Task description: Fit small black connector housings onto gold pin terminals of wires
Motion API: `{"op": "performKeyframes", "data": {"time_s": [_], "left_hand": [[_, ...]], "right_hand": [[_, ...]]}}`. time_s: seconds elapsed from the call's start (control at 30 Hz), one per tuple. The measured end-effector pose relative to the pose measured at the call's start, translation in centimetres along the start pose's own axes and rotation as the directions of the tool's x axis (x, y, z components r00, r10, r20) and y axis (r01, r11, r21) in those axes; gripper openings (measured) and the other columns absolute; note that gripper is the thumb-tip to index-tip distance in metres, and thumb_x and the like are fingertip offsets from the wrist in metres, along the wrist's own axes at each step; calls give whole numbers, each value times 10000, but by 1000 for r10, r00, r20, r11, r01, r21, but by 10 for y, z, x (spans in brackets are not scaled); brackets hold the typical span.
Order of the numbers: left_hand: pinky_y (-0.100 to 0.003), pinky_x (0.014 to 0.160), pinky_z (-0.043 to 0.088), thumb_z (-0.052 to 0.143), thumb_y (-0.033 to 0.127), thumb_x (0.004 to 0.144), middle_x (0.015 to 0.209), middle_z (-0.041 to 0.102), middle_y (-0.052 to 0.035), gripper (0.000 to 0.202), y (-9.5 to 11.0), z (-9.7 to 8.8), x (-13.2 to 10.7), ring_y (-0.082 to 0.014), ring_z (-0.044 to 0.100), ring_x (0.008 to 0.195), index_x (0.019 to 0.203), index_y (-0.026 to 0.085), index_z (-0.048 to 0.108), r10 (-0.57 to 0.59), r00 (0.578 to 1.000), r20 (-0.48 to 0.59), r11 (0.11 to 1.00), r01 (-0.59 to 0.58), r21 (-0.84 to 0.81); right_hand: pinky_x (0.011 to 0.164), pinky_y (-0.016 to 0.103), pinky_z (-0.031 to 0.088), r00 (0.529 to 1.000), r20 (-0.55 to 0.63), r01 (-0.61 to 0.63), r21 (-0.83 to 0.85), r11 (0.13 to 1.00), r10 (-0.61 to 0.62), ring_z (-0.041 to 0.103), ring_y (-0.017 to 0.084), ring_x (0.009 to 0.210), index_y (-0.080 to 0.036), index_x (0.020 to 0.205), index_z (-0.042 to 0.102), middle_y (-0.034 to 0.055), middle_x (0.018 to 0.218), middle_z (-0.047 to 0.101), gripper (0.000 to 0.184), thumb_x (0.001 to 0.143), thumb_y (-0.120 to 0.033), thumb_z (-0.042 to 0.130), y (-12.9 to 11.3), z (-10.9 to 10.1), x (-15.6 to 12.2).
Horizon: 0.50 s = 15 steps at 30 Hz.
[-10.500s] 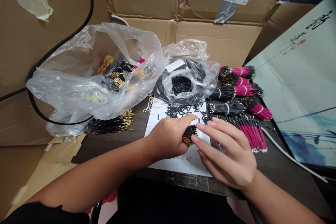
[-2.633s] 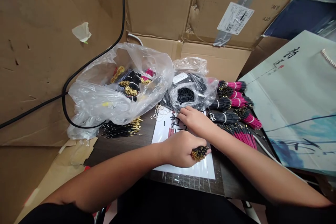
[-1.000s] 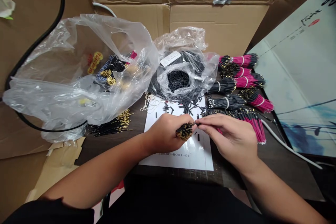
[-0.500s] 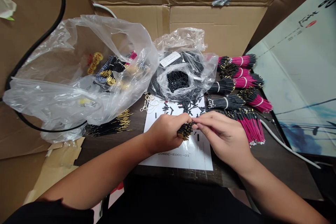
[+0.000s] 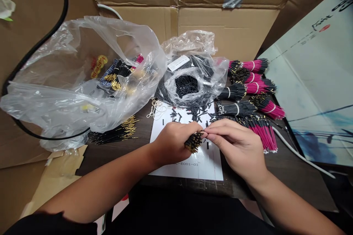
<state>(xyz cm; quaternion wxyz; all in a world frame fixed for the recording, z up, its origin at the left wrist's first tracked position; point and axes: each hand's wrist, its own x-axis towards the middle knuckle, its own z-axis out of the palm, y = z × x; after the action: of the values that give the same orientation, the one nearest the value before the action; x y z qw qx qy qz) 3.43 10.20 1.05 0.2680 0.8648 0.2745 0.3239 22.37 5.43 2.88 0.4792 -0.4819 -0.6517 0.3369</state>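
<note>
My left hand [image 5: 173, 142] is wrapped round a bundle of black wires [image 5: 193, 141], whose gold-coloured ends face right. Close against that bundle, my right hand [image 5: 239, 146] pinches with thumb and forefinger at the wire ends. Whatever sits between those fingertips is too small to make out. Short black sleeves [image 5: 196, 113] lie scattered behind the hands on a printed white sheet [image 5: 162, 165]. An opened clear bag [image 5: 168, 87] full of the same black sleeves stands just beyond them.
Tied bundles of black and pink wires [image 5: 257, 87] line the right side, with a white cable [image 5: 303, 156] beside them. On the left, a large clear plastic bag [image 5: 55, 99] holds more wires. Loose black wires [image 5: 116, 132] and rubber bands [image 5: 156, 109] lie nearby. Cardboard [image 5: 228, 29] stands behind.
The wire bundle in my left hand has tilted slightly, showing more of its gold ends. My right fingertips stay at its edge, and the view has shifted a little.
</note>
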Motion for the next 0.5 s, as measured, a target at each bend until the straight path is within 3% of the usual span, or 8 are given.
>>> {"op": "performKeyframes", "data": {"time_s": [0.2,0.37,0.5], "left_hand": [[-170,550,442,498,240,908,705,655,-14,130,6,-2,3,-79,593,588,888,155,595,-82,997,8,985,82,-153],[-160,528,420,499,216,911,707,651,-9,123,12,1,1,-69,579,578,920,155,606,-131,991,-32,974,122,-190],[-159,531,408,512,229,908,706,649,-2,117,11,4,0,-65,577,584,880,160,602,-114,991,-65,979,101,-177]], "right_hand": [[724,334,561,998,14,-56,33,998,55,637,159,828,-261,1078,673,36,933,660,294,792,-196,695,5,3,0],[687,307,525,996,-53,-69,1,998,69,628,150,801,-251,909,705,21,867,670,124,800,-194,689,8,9,-4],[641,299,512,988,-102,-107,70,992,114,629,152,767,-236,900,701,26,844,673,91,814,-223,675,7,14,-7]]}}
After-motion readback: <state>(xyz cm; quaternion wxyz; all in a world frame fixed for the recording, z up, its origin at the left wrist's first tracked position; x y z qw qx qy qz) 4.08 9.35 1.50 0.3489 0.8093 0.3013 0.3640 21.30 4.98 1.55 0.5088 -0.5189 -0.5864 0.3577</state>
